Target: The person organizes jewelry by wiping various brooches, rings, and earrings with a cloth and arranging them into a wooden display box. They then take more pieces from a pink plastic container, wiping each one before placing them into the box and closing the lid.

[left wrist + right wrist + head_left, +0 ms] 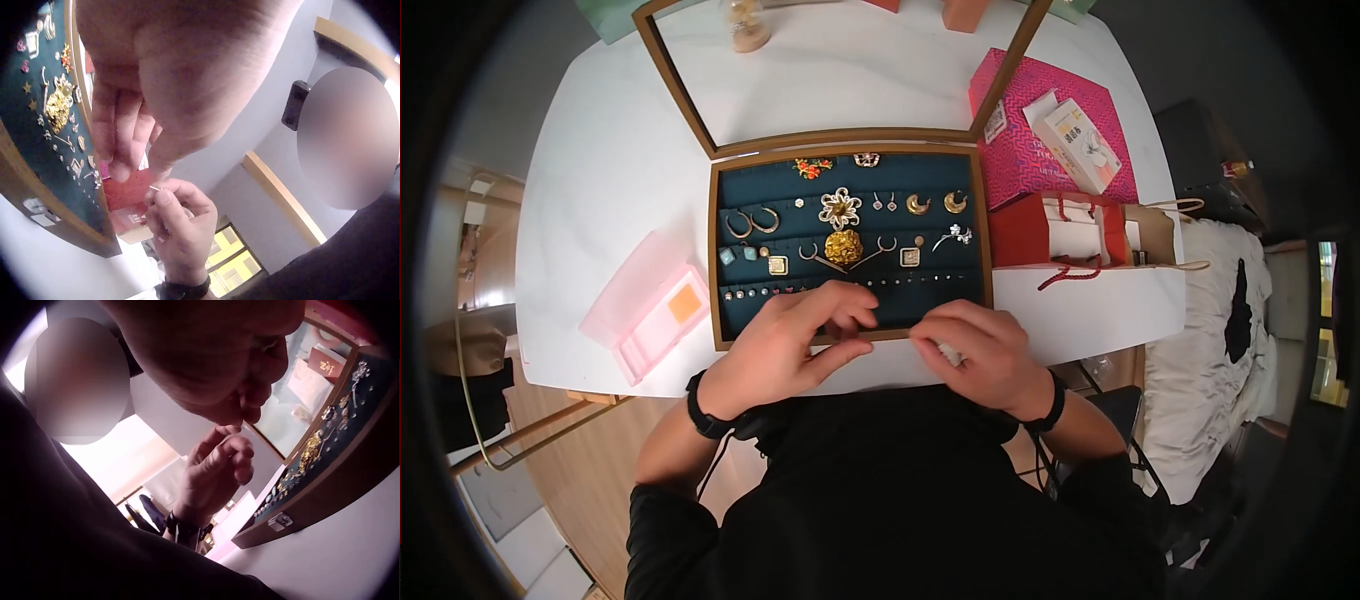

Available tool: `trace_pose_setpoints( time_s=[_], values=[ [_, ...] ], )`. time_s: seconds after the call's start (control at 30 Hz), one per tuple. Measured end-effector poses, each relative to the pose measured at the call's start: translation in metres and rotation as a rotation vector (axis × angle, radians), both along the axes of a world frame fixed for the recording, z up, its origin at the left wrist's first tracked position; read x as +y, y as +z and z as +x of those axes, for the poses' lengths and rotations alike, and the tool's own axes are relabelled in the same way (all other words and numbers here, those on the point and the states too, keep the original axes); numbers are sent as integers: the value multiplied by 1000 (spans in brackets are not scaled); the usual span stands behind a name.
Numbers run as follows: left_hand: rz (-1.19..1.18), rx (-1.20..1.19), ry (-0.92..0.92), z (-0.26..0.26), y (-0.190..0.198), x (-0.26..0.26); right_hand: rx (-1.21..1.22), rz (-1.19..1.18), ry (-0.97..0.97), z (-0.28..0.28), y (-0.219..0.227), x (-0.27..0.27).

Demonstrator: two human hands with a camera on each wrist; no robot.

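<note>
The left hand [785,338] is over the front edge of a wooden jewellery case [986,250], its fingers loosely bent with nothing visible between them. Facing it, the right hand [983,358] pinches something small between thumb and index finger. In the left wrist view a thin pale pin-like piece [156,187] sticks out of the right hand's [184,222] pinch; the rest of it is hidden. Rows of earrings, a silver flower brooch [840,208] and a gold brooch [843,246] lie on the dark green lining. Thumb and fingertips of both hands are apart in the head view.
The case's glass lid [850,138] stands open at the back. A pink plastic box [645,340], lid up, lies left. On the right are a pink patterned box [1010,160] with a small white carton [1080,145] on it, and a red paper bag [1018,235].
</note>
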State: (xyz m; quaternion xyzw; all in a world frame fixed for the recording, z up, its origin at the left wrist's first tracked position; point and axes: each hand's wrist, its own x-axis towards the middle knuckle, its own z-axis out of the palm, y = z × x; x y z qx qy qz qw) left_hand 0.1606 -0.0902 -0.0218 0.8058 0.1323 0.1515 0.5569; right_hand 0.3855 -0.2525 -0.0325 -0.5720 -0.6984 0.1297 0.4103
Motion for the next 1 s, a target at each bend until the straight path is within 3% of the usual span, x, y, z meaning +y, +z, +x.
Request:
trace_pose_setpoints(
  time_s=[0.03,0.13,0.23,0.43,1.0],
  values=[
    [28,21,31,-6,0,1,-3,-5,-3,5,-2,-4],
    [65,36,95,-28,-7,5,-120,-69,-301,24,-14,-20],
    [59,82,165,-45,-9,6,-188,-74,-393,39,-34,-27],
    [15,131,254,-64,-17,9,-276,-114,-429,38,-39,-21],
    [28,149,259,-72,-23,10,-466,-212,-453,37,-38,-14]
  ],
)
